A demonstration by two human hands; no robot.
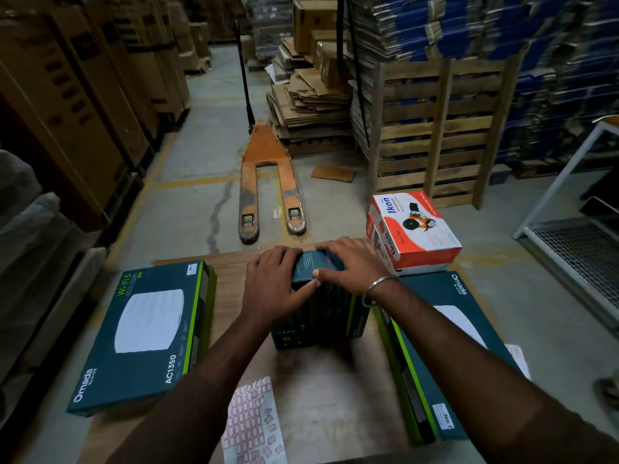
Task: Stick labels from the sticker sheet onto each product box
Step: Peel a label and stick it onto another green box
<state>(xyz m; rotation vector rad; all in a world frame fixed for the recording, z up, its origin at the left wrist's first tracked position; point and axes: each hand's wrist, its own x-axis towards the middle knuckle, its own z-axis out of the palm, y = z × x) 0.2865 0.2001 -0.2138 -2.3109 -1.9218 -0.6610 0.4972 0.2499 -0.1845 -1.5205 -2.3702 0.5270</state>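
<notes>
The dark teal product box (318,306) stood on edge at the middle of the wooden tabletop (335,390), its narrow top face turned up toward the camera. Both hands lay on that top face. The left hand (274,283) draped over the left end, fingers curled down the far side and thumb pressed along the near edge. The right hand (351,262) lay flat across the right end, its thumb tip meeting the left thumb near the middle of the edge; a metal bangle (380,286) circled the right wrist. Each grip was closed down onto the box, pressing rather than lifting it.

The sticker sheet (254,426) lay flat on the tabletop nearer the person, between the forearms, with rows of red-bordered labels and several blank gaps. To the left lay a flat Omada box (144,333), face up, with a small white label at its far corner. To the right lay another Omada box (445,356), partly under the right forearm, a white label on its near side. Beyond it sat an orange and white Ikon box (415,226) on top of another box. On the floor past the tabletop stood an orange pallet jack (268,182), with wooden pallets (435,128) and stacked cardboard behind.
</notes>
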